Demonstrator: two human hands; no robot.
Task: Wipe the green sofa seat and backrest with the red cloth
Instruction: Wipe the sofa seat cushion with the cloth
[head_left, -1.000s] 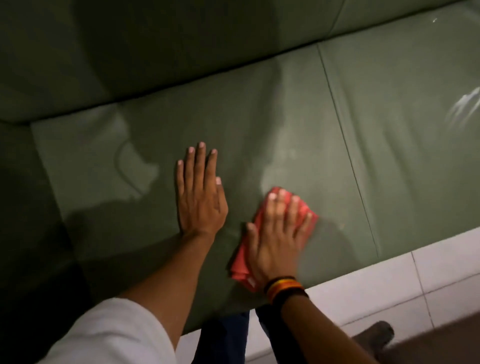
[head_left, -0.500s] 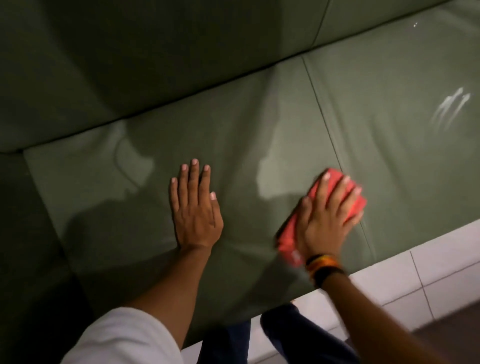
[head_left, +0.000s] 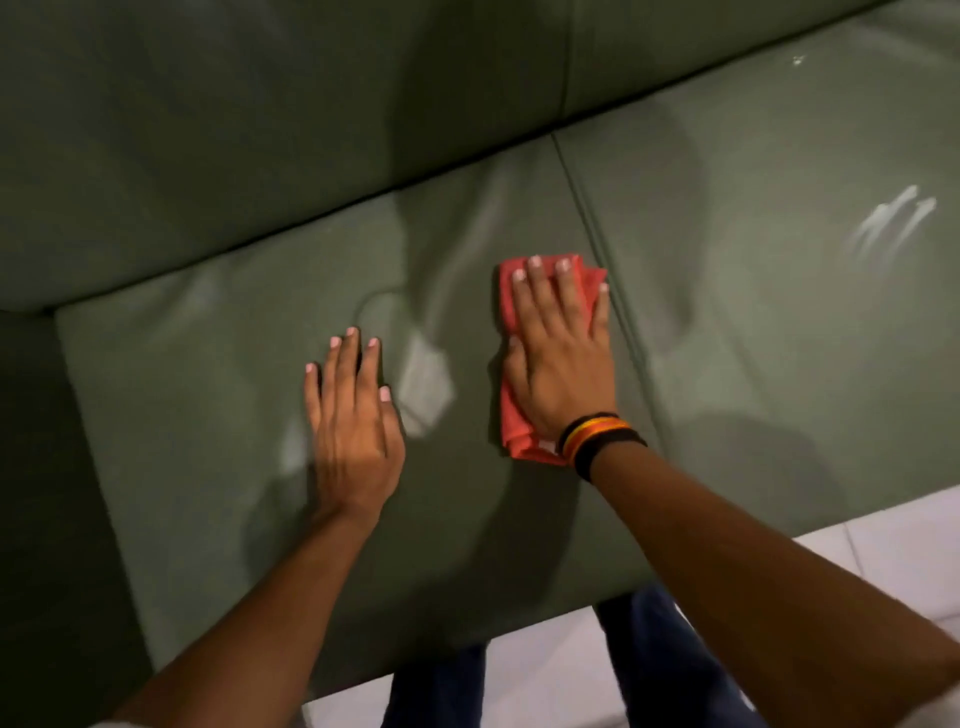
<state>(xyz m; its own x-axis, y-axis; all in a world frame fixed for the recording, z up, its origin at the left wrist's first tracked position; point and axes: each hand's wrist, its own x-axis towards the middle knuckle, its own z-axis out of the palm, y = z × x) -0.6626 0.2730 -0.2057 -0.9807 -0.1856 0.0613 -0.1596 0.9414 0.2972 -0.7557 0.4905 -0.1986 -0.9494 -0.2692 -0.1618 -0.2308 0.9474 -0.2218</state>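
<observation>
The green sofa seat (head_left: 197, 415) fills most of the view, with the backrest (head_left: 260, 130) above it. My right hand (head_left: 561, 358) lies flat on the folded red cloth (head_left: 514, 431) and presses it onto the left seat cushion, just left of the seam (head_left: 597, 244) between two cushions. The cloth shows beyond my fingertips and beside my wrist. My left hand (head_left: 353, 415) rests palm down on the same cushion, fingers together, a hand's width left of the cloth, holding nothing.
The right seat cushion (head_left: 779, 338) carries pale streaks (head_left: 893, 218) near the right edge. A dark armrest (head_left: 36, 493) rises at the left. White floor tiles (head_left: 883, 551) and my dark trouser legs (head_left: 660, 660) lie below the seat's front edge.
My right hand has slid the cloth from the seat's front edge back toward the backrest, beside the seam. The left hand stays pressed on the cushion.
</observation>
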